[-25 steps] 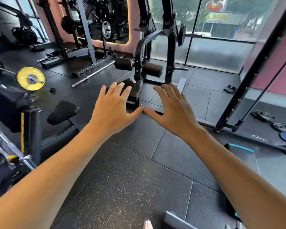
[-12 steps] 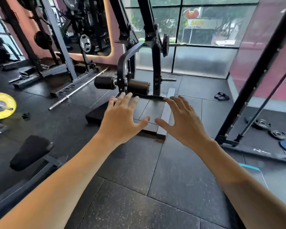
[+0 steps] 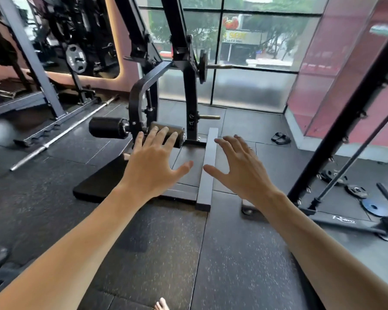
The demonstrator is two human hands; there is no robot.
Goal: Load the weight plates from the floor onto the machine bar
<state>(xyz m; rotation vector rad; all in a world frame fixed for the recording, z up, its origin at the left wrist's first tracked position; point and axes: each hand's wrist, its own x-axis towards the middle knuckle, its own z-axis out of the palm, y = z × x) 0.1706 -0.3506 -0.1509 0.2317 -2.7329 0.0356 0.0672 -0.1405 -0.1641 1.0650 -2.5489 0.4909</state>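
Both my hands are stretched out in front of me, empty, fingers spread. My left hand [image 3: 152,168] hovers before the machine's black roller pad [image 3: 166,134]. My right hand [image 3: 240,168] hovers beside the grey base rail [image 3: 208,166]. The black machine [image 3: 188,90] stands ahead with its loading bar [image 3: 220,67] sticking out to the right, one dark plate [image 3: 203,66] on it. A short brass peg [image 3: 210,117] sits lower on the post. Small weight plates lie on the floor at the right: a black one [image 3: 356,191], a blue one [image 3: 374,206] and another black one [image 3: 332,175].
A slanted black rack frame [image 3: 345,128] stands between me and the floor plates. A barbell [image 3: 63,135] lies on the floor at the left beside another rack [image 3: 31,63]. A black foot platform [image 3: 103,180] lies ahead. Sandals [image 3: 280,138] sit near the window. The floor is rubber tile.
My view has swung right and moved closer to the machine; the yellow plate and bench at the left have left the frame. Both hands stay outstretched and empty.
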